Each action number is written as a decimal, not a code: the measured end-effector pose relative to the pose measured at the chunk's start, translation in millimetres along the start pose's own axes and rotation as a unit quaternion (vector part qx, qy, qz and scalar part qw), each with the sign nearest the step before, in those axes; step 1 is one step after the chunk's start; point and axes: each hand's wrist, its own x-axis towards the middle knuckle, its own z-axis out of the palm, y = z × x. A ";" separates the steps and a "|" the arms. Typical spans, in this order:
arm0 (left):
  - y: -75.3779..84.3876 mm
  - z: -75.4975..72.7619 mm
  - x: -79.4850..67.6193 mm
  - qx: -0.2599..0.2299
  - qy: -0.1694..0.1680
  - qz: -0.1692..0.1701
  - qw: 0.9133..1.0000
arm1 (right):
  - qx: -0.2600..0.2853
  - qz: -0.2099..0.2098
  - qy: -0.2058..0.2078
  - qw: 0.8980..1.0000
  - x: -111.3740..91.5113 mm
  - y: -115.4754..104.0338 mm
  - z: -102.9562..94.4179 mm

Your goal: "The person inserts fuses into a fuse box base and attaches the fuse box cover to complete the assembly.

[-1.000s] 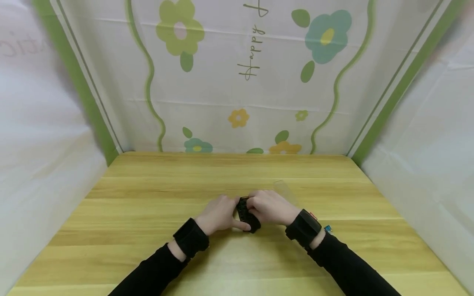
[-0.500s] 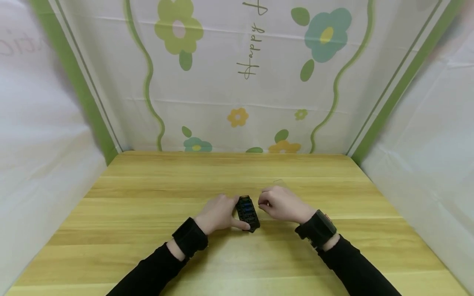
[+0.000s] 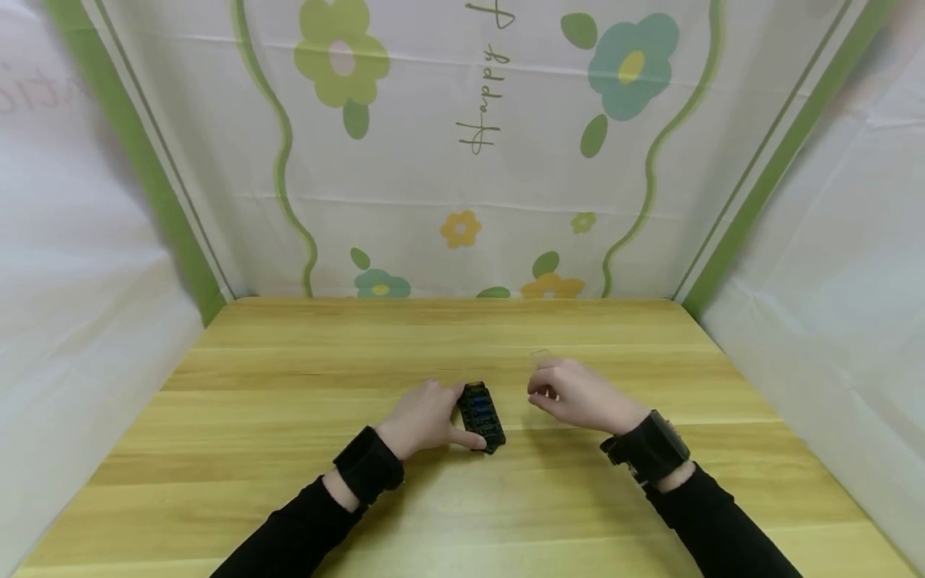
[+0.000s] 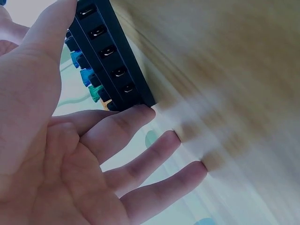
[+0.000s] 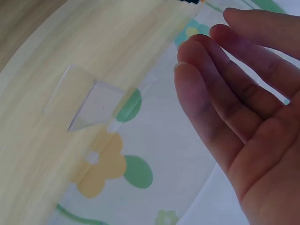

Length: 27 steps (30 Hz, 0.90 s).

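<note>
A black fuse block (image 3: pixel 482 417) with blue, green and orange pieces along its top sits near the middle of the table. My left hand (image 3: pixel 428 417) holds it between thumb and forefinger, one at each end. In the left wrist view the block (image 4: pixel 108 51) shows a row of slots with metal inside, and the other fingers (image 4: pixel 161 187) of that hand are spread, tips on the table. To the right of the block, apart from it, my right hand (image 3: pixel 581 393) hovers with loosely bent fingers. In the right wrist view nothing shows between its fingers (image 5: pixel 192 89).
A clear plastic cover (image 5: pixel 96 105) lies on the wooden table (image 3: pixel 303 353) beyond my right hand, which hides most of it in the head view. White cloth walls (image 3: pixel 405 177) with printed flowers surround the table at the back and sides.
My right hand has left the fuse block and moved right, uncovering its blue pieces. A small blue piece seen earlier beside the right wrist is out of sight. The left hand has stayed put.
</note>
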 end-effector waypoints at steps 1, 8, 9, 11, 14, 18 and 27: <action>-0.1 0.2 0.2 0.000 0.000 -0.001 1.000 | 0.001 0.005 0.000 1.000 -2.1 1.9 -1.0; -0.3 0.5 0.3 0.008 -0.004 0.000 1.000 | -0.006 0.022 -0.005 1.000 -17.9 18.2 -10.8; -0.1 0.4 0.1 0.008 -0.004 0.000 1.000 | -0.010 0.025 -0.004 1.000 -20.1 20.3 -12.6; 0.2 0.4 -0.1 0.008 -0.003 0.000 1.000 | -0.018 0.033 -0.001 0.999 -24.5 24.1 -16.2; 0.4 0.2 -0.4 0.005 -0.003 -0.001 1.000 | -0.018 0.037 0.001 0.999 -30.5 29.8 -19.9; 0.6 -0.2 -0.1 0.005 -0.003 -0.001 1.000 | -0.007 0.047 -0.014 0.999 -39.2 37.2 -22.6; 0.1 -1.0 0.4 0.010 -0.004 0.000 1.000 | 0.029 0.080 -0.068 0.994 -51.4 51.1 -30.3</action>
